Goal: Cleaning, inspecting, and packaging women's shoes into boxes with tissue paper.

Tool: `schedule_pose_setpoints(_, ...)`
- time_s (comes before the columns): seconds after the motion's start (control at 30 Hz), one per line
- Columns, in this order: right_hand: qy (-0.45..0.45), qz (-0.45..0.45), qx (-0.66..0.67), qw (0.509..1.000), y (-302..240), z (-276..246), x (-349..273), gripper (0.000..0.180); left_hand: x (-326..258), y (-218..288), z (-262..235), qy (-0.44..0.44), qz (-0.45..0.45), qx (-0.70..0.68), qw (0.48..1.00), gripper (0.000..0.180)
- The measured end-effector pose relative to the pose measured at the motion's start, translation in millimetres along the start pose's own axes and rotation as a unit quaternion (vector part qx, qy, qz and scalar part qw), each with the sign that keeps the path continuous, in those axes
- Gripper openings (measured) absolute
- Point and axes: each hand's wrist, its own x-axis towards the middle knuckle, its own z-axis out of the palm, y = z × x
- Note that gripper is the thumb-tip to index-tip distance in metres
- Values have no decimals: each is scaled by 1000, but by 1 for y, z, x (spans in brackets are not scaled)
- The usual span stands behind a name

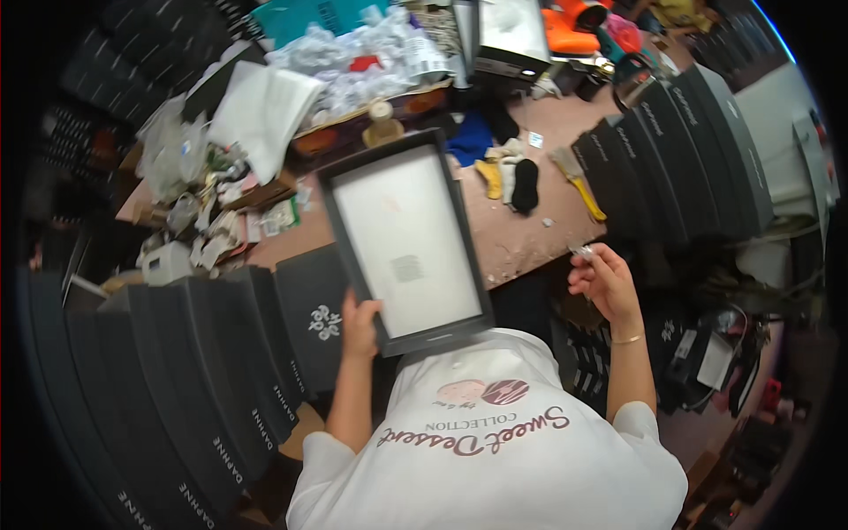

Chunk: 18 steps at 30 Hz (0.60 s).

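My left hand point(359, 325) grips the lower left edge of a shallow black shoe box part point(375, 238) with a white inside, thumb over the rim. I cannot tell whether it is the lid or the base. A small greyish mark shows on its white inside. It is tilted in front of my body, over the table's near edge. Off to the right, my right hand point(605, 281) is raised with its fingers pinched on a small whitish scrap point(583, 253). A brush with a yellow handle point(585, 194) lies on the table beyond that hand.
Black shoe boxes stand in rows at the left point(168, 353) and right point(680, 159). On the pink tabletop point(503, 234) are a black oval object point(525, 185), a blue cloth point(470, 139) and small debris. Behind stand a bottle point(382, 128) and a carton of crumpled white paper point(353, 62).
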Motion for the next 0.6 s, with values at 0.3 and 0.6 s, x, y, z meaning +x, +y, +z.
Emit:
schedule_pose_setpoints(0.3, 403, 14, -62, 913, 62, -255, 25, 12, -18, 27, -142, 146, 45, 150, 977, 57)
schedule_pose_setpoints(0.6, 557, 92, -168, 808, 57, -385, 75, 19, -28, -12, -162, 297, 4, 381, 876, 55)
